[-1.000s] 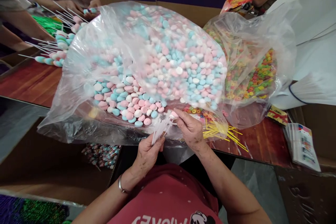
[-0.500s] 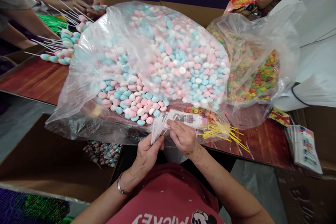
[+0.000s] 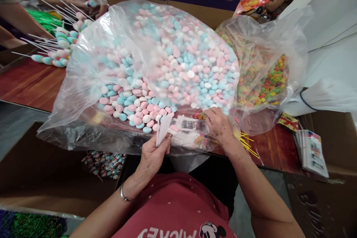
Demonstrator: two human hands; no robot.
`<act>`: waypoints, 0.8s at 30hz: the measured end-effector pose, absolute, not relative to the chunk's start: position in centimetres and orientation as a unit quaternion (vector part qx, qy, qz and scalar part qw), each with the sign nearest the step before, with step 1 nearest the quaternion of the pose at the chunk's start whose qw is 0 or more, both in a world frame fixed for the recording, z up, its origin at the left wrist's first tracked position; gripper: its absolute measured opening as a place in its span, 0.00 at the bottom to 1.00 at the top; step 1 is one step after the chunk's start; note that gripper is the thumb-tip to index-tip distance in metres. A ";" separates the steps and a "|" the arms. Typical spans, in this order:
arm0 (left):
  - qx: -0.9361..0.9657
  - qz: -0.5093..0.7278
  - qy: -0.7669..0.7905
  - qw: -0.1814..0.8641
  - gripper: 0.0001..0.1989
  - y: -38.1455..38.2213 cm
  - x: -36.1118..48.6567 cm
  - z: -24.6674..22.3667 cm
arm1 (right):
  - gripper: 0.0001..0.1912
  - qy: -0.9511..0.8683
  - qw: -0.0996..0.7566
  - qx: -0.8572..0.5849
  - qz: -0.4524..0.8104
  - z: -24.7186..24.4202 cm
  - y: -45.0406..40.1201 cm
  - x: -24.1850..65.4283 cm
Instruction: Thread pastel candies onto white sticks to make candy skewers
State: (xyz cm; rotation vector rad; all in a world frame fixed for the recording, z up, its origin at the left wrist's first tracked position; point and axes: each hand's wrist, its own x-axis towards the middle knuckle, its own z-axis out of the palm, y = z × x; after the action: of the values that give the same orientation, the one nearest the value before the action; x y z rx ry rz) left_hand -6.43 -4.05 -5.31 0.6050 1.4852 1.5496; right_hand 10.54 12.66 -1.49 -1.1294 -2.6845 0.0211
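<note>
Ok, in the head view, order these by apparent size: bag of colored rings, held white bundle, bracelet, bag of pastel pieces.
Bag of pastel pieces
Bag of colored rings
Held white bundle
Bracelet

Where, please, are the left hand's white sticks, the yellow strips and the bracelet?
White sticks (image 3: 163,130), head view: bundle's middle.
Yellow strips (image 3: 249,147), head view: visible middle.
Bracelet (image 3: 122,193), head view: silver band.

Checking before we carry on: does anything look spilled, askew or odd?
Mildly: yellow sticks lie splayed at uneven angles on the table, unbundled; and one pink candy sits near the left hand, apart from the loose heap of candies. Nothing looks plainly damaged.
</note>
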 end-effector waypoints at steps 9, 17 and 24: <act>0.215 0.606 0.598 0.479 0.13 -3.9 -6.0 -6.3 | 0.16 -0.939 0.148 -0.289 0.112 -3.1 13.3 10.5; 0.164 0.619 0.591 0.491 0.14 -4.1 -6.3 -6.0 | 0.15 -0.932 0.168 -0.315 0.064 -2.5 13.8 10.4; 0.159 0.625 0.588 0.489 0.14 -3.9 -6.3 -5.6 | 0.10 -0.953 0.132 -0.263 0.071 -1.7 13.9 8.6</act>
State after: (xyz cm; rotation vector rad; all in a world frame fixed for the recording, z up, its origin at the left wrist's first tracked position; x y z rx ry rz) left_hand -6.34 -3.88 -5.64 0.3857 1.4283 1.5191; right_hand 8.64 13.87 -1.67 -0.7626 -2.7670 0.2059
